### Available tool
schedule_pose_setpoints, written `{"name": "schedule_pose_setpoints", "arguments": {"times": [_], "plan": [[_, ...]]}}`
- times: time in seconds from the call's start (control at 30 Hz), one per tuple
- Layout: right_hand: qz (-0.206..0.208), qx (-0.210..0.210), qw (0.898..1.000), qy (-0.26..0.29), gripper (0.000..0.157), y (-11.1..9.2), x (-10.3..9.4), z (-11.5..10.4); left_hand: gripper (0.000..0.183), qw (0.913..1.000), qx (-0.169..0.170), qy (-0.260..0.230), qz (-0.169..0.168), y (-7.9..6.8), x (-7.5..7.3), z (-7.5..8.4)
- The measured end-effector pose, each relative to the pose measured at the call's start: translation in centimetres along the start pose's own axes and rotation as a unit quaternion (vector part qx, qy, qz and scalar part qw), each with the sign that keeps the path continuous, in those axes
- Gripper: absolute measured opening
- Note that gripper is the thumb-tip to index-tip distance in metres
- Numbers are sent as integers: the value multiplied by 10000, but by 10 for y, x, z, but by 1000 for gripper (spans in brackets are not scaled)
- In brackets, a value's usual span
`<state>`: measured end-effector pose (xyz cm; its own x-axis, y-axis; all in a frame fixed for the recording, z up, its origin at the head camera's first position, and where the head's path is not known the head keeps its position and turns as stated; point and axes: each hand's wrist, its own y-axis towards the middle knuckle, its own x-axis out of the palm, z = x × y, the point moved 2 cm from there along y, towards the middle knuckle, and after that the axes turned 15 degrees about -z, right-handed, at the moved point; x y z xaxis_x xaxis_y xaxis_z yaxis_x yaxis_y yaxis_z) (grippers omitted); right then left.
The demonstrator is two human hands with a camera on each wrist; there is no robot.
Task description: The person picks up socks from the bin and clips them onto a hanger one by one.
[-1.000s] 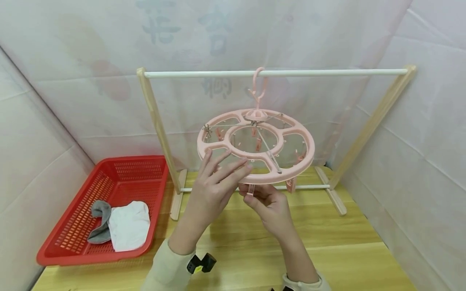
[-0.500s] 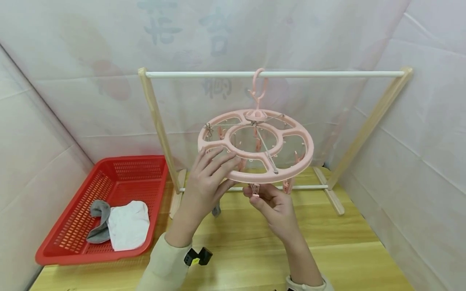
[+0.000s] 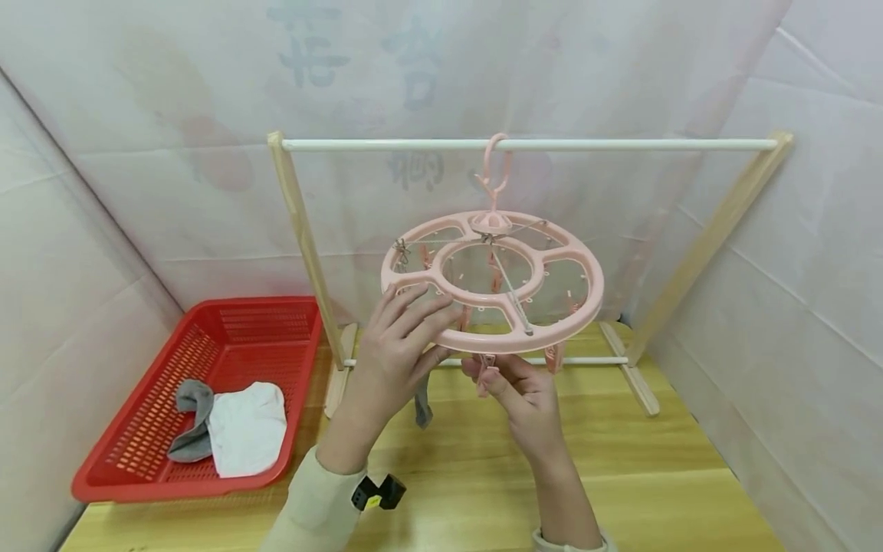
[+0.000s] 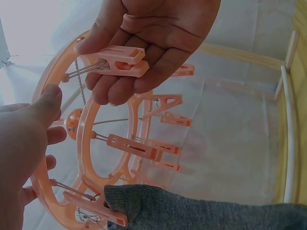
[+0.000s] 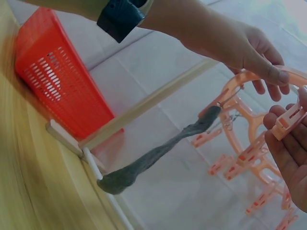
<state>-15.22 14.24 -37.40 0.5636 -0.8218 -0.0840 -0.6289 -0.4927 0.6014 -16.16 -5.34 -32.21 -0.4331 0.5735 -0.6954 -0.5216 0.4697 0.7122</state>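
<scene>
A pink round clip hanger (image 3: 567,335) hangs by its hook from a white rail. My left hand (image 3: 389,356) grips the hanger's near left rim, with the thumb below and the fingers over the top in the head view. Under the near rim, my right hand (image 3: 520,399) holds a pink clothespin (image 4: 122,61) between thumb and fingers; nothing shows in that clothespin's jaws. A grey sock (image 5: 158,152) hangs from another clothespin (image 4: 98,208) beside my left hand. In the head view, that hand hides most of the sock.
A red basket (image 3: 300,399) stands on the wooden table (image 3: 441,491) at the left. Inside lie a grey sock (image 3: 193,422) and a white cloth item (image 3: 247,429). The wooden stand (image 3: 300,230) carries the white rail (image 3: 621,145). Several other clothespins (image 4: 134,146) dangle from the hanger.
My left hand has shifted slightly left and down along the rim, its fingers drawn back. The hanging grey sock has come into sight below it. My right hand stays at the clothespin, which has tilted.
</scene>
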Motion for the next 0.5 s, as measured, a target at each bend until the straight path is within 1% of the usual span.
{"name": "schedule_pose_setpoints", "arguments": {"times": [0.17, 0.37, 0.5], "plan": [[112, -70, 9998, 124, 26, -5, 0, 0, 46, 10000, -14, -15, -46, -2, 1, 3], [189, -171, 9996, 143, 25, -7, -3, -2, 46, 10000, 34, -45, 29, -1, 3, 4], [222, -145, 9995, 143, 26, -6, -3, -1, 48, 10000, -82, -31, 10, -7, 1, 3]]}}
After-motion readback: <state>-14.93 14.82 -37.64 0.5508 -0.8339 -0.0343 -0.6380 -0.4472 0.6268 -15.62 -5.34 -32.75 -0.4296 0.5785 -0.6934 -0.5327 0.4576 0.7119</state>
